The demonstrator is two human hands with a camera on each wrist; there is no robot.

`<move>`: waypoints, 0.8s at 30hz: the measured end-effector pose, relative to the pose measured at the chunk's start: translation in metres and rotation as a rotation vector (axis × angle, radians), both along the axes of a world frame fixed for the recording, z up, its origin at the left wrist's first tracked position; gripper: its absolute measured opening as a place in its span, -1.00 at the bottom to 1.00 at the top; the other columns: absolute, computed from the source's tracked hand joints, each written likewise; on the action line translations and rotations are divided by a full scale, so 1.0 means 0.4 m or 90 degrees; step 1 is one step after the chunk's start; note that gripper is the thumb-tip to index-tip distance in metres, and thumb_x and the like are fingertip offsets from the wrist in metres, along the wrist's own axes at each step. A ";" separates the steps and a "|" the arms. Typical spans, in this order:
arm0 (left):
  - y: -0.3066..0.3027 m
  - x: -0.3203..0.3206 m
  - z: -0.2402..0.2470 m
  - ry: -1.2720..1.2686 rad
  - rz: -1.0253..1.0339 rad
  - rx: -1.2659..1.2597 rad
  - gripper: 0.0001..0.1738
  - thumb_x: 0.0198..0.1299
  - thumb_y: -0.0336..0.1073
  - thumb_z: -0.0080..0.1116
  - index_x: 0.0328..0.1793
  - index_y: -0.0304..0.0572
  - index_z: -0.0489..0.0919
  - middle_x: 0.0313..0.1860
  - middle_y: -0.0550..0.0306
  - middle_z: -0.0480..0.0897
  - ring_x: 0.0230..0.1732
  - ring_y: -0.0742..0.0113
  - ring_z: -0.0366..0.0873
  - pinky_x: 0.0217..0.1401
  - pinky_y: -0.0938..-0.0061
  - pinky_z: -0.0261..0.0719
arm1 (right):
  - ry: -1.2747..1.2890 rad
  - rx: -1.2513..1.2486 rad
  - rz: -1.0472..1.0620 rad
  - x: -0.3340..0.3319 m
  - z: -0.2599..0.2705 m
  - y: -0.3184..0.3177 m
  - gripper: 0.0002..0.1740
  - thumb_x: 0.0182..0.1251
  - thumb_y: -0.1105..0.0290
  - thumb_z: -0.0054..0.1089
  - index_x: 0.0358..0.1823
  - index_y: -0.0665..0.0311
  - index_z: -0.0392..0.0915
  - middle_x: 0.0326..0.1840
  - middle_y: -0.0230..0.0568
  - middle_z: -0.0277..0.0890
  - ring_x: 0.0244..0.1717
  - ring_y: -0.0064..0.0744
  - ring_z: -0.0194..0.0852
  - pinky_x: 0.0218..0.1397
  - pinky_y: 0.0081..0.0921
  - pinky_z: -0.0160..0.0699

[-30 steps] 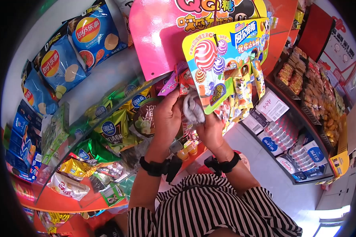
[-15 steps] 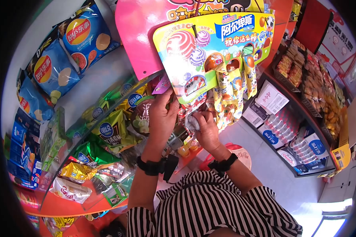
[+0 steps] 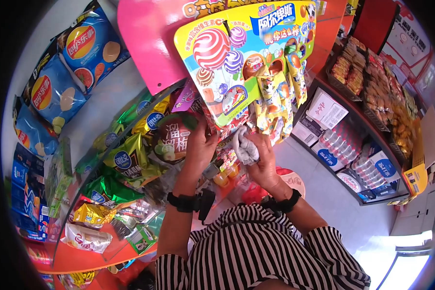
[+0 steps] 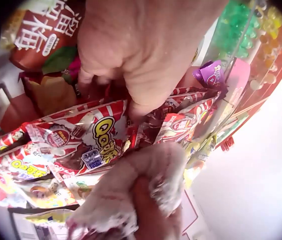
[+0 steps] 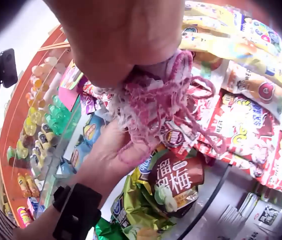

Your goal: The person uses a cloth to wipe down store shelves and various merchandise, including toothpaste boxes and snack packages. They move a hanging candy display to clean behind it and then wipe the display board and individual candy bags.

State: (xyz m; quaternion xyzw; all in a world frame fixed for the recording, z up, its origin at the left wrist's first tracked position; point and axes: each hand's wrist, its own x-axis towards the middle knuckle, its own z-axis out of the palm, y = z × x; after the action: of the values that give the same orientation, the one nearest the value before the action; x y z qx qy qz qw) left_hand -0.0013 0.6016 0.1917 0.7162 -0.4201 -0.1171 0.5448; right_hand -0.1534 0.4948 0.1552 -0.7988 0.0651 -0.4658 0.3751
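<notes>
My right hand (image 3: 262, 162) grips a bunched white cleaning rag (image 3: 245, 147) just below the colourful hanging candy card (image 3: 217, 53). Frayed pink threads hang off the rag (image 5: 151, 105) in the right wrist view. Beside it on the left, my left hand (image 3: 200, 150) is at the lower edge of the card. In the left wrist view its thumb and fingers pinch the top of a red-and-white gummy candy packet (image 4: 96, 137) in a row of similar packets. Part of the left fingers is hidden behind the packets.
Small yellow candy packets (image 3: 275, 104) hang from the card, with a pink board (image 3: 150, 48) behind. A brown round-printed snack bag (image 3: 175, 137) and green chip bags (image 3: 130, 159) lie left, behind glass. On the right stands a shelf (image 3: 319, 92) with snacks and bottled water.
The card and surroundings have shifted left in the head view. My right hand with the rag has come out from behind the card's lower edge, down and to the right.
</notes>
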 end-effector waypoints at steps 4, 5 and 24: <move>-0.024 -0.019 -0.035 -0.056 -0.021 -0.077 -0.50 0.28 -0.41 0.03 0.33 -0.34 0.25 0.08 -0.09 0.52 0.10 0.21 0.49 0.11 0.43 0.40 | -0.038 -0.026 0.009 0.033 0.051 0.005 -0.34 -0.20 0.79 0.10 0.08 0.24 0.40 -0.07 -0.03 0.35 -0.04 -0.01 0.42 -0.02 -0.30 0.48; -0.022 -0.026 -0.040 -0.032 -0.029 -0.105 -0.53 0.33 -0.37 -0.02 0.32 -0.36 0.25 0.08 -0.08 0.52 0.09 0.22 0.46 0.15 0.41 0.37 | -0.038 -0.018 0.001 0.044 0.047 0.009 -0.32 -0.22 0.80 0.08 0.09 0.24 0.39 -0.07 -0.03 0.34 -0.05 0.00 0.42 -0.01 -0.33 0.48; -0.002 -0.028 -0.069 0.060 0.038 -0.103 -0.70 0.19 -0.52 -0.03 0.08 -0.35 0.42 -0.17 0.07 0.54 -0.14 0.34 0.49 -0.02 0.47 0.41 | 0.167 -0.035 0.040 -0.044 -0.101 -0.018 -0.28 -0.20 0.68 0.13 0.16 0.09 0.41 -0.06 -0.09 0.36 -0.10 -0.02 0.50 -0.16 -0.24 0.58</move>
State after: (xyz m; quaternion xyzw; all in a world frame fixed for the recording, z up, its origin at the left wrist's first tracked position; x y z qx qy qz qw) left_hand -0.0124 0.6009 0.1642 0.6759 -0.3808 -0.1001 0.6230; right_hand -0.1708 0.4875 0.1149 -0.8647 0.0758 -0.3468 0.3554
